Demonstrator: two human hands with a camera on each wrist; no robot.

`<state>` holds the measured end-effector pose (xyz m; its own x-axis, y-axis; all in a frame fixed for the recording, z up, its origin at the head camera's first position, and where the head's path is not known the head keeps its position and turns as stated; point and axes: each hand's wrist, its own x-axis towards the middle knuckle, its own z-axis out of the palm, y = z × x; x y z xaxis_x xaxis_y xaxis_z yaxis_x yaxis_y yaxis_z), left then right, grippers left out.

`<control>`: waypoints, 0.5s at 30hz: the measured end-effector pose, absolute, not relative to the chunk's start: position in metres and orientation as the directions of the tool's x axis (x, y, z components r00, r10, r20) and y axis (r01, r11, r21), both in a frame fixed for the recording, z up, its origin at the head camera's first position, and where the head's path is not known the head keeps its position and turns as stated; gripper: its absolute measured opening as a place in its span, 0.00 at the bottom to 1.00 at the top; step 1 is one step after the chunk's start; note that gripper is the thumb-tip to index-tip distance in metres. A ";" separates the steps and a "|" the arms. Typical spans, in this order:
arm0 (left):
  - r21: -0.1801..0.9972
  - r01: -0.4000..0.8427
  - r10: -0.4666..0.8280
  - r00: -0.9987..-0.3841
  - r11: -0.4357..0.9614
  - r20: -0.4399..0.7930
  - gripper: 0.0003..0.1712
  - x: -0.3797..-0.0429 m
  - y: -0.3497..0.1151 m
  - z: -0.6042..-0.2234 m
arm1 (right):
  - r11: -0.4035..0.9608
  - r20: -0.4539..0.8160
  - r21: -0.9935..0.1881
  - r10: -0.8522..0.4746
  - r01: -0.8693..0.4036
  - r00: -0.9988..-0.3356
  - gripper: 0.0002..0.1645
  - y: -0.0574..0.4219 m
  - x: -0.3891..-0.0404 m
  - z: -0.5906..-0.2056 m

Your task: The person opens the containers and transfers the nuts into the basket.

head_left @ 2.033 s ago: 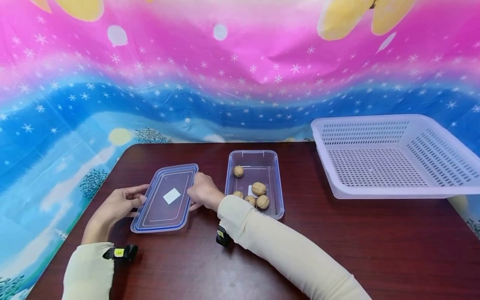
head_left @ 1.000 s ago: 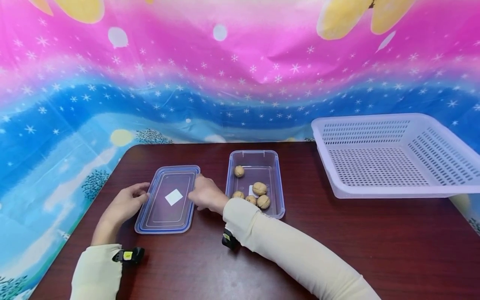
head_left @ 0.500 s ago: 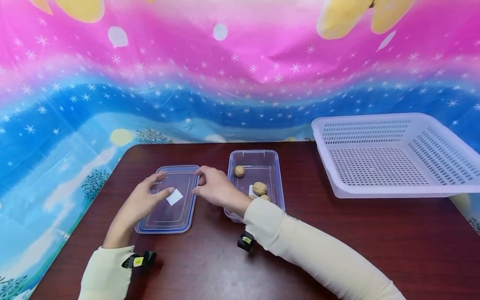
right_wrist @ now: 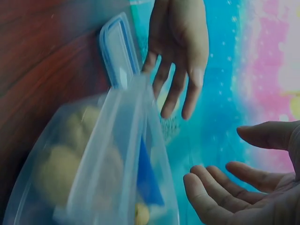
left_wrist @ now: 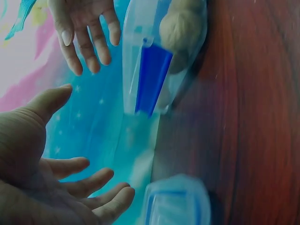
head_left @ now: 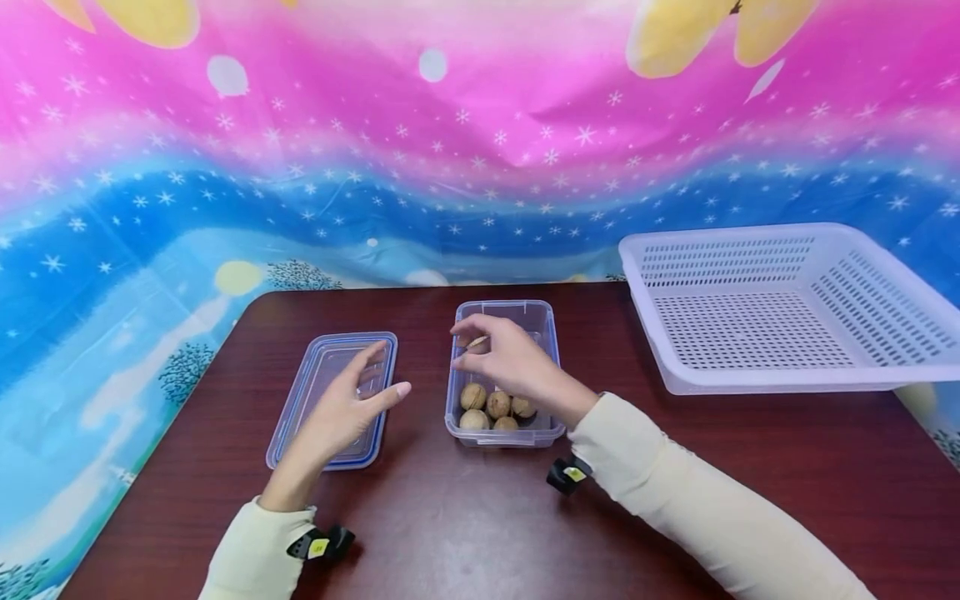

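A clear plastic lid point(head_left: 318, 371) with a blue seal lies flat on the table, left of the open plastic box point(head_left: 504, 439). My left hand point(head_left: 337, 417) hovers over the lid, thumb and fingers spread, holding nothing. Over the box hangs my right hand point(head_left: 517, 358), its fingers loosely bent with a gap to the thumb and nothing gripped. Several walnuts point(head_left: 498, 404) sit in the near part of the box; the right hand partly hides another walnut farther back. In the right wrist view the box wall point(right_wrist: 105, 150) stands close beside the right hand point(right_wrist: 248, 192).
A white perforated basket point(head_left: 750, 383) stands at the back right of the dark red table point(head_left: 465, 525). Behind the table hangs a pink and blue patterned cloth point(head_left: 420, 167). A black wrist camera point(head_left: 321, 544) sits on the left cuff, another wrist camera point(head_left: 567, 475) on the right.
Both hands held the lid by its sides and lowered it flat on the table. They have let go and moved right, the right hand now over the box.
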<state>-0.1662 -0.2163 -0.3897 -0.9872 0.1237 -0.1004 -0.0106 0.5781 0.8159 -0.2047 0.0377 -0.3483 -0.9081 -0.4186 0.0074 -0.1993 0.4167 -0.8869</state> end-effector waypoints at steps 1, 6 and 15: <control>0.824 -0.015 0.124 -0.987 0.566 -0.103 0.49 -0.166 -0.213 -0.391 | 0.414 0.007 -0.888 -0.420 -0.199 -0.907 0.25 0.043 -0.205 -0.349; 0.865 0.016 0.139 -0.988 0.502 -0.062 0.48 -0.163 -0.196 -0.395 | 0.383 0.009 -0.904 -0.429 -0.191 -0.903 0.25 0.067 -0.206 -0.353; 0.896 0.057 0.179 -0.983 0.439 -0.025 0.50 -0.161 -0.164 -0.406 | 0.358 0.034 -0.907 -0.459 -0.219 -0.888 0.27 0.099 -0.216 -0.366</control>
